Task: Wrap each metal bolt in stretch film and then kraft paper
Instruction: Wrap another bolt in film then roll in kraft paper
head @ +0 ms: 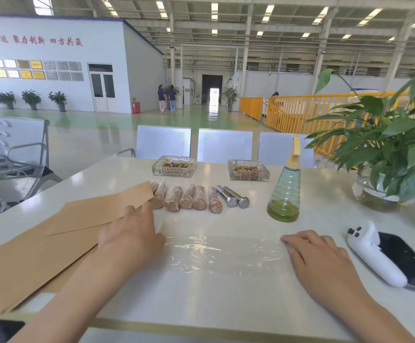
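I see a sheet of stretch film spread flat on the desk, centre-front; using it as my landmark. My left hand sits at the film's left edge, fingers reaching fwd onto a lifted kraft paper sheet; can't tell if the grip actually pinches the sheet or just rests on it. More kraft paper lies stacked further left of the film. My right hand rests on the film's right edge, fingers loosely bent and pressing down, nothing held in its grip.

Behind the film: a row of wrapped bolts, brown w/ a clear sheen, and just right of them two bare metal bolts lying side by side, hex heads toward me.

Containers: two glass ashtrays behind the bolts, left one and right one, both full of cigarette butts. A spray bottle stands behind-right of the film, yellow-green liquid low in the bottom. Far right, a glass bowl w/ water holds a leafy plant.

Right of the film: a white controller lying on a dark phone.
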